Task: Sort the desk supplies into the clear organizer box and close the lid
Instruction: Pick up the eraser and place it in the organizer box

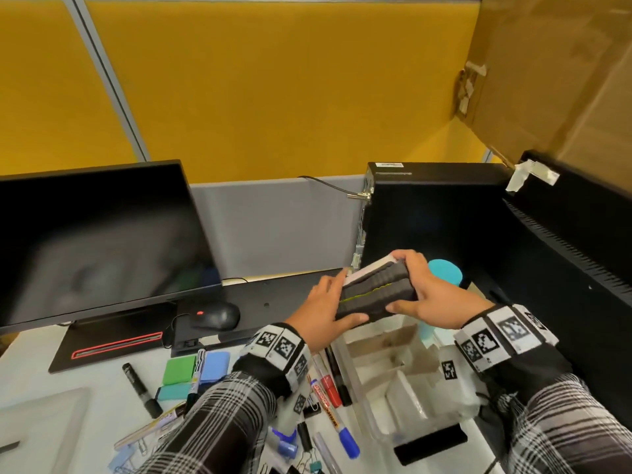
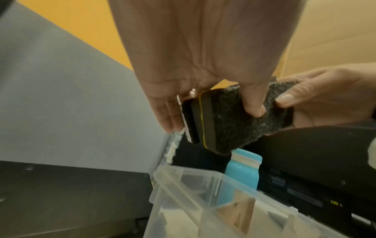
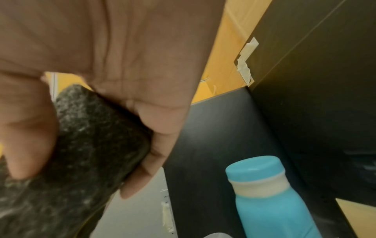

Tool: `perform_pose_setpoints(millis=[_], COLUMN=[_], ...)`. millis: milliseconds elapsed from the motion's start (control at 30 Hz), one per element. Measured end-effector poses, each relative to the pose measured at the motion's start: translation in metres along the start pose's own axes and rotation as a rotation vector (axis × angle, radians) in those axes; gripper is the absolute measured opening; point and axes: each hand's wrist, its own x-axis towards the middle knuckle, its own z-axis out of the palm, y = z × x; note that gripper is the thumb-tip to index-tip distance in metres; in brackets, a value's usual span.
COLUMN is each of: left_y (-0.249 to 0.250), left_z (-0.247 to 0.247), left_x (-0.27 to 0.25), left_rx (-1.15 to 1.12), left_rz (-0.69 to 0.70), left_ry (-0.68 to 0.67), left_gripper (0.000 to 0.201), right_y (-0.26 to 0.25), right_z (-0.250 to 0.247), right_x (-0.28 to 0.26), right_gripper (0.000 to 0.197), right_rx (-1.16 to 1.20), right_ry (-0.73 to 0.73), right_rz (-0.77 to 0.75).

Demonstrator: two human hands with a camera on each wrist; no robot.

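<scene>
Both hands hold a black felt whiteboard eraser (image 1: 374, 294) in the air above the clear organizer box (image 1: 386, 367). My left hand (image 1: 330, 307) grips its near left end, thumb under the felt, fingers along the white top. My right hand (image 1: 422, 290) grips the right end with the thumb on the felt. The left wrist view shows the eraser (image 2: 230, 122) with a thin yellow line, above the box (image 2: 203, 201). In the right wrist view the eraser (image 3: 81, 153) fills the lower left under my thumb. The box stands open with its dividers showing.
Markers (image 1: 326, 388), sticky note pads (image 1: 195, 367), pens and binder clips lie on the desk left of the box. A blue bottle (image 1: 441, 285) stands behind the box. A monitor (image 1: 95, 241), mouse (image 1: 213, 316) and black computer case (image 1: 444, 227) ring the work area.
</scene>
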Motion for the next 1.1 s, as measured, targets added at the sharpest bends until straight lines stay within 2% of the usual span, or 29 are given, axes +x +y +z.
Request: perform_pose_setpoints(millis=[133,233,400,600,700,867,933,1000,1100], left_y=[-0.003,-0.01,-0.019,-0.027,-0.027,-0.021,-0.02,-0.021,-0.02], left_z=[0.019,0.034,0.051,0.06,0.06,0.061,0.062,0.063,0.062], left_x=[0.016,0.02,0.023,0.022,0.021,0.016,0.014,0.012,0.012], left_rx=[-0.054,0.073,0.272,0.419,0.504,0.59,0.628,0.66,0.698], left_rz=[0.021,0.0,-0.018,0.0,0.017,0.051,0.063,0.078,0.083], left_ry=[0.004,0.012,0.009,0.009,-0.015,-0.102,-0.147,-0.187,-0.252], left_gripper=[0.073,0.07,0.076,0.074,0.068,0.045,0.045,0.048,0.051], right_y=[0.017,0.029,0.044,0.063,0.065,0.063,0.061,0.06,0.057], right_z=[-0.005,-0.001,0.02,0.043,0.054,0.062,0.059,0.056,0.055], right_x=[0.009,0.013,0.021,0.034,0.041,0.049,0.05,0.05,0.049], right_gripper=[0.066,0.064,0.066,0.071,0.064,0.061,0.053,0.037,0.021], right_rx=[-0.116,-0.252,-0.402,-0.577,-0.589,-0.507,-0.458,-0.424,-0.446], right_ry=[0.018,-0.007,-0.031,-0.045,-0.021,-0.074,-0.085,-0.064,-0.061], right_rz=[0.028,0.109,0.184,0.307,0.331,0.373,0.395,0.412,0.398])
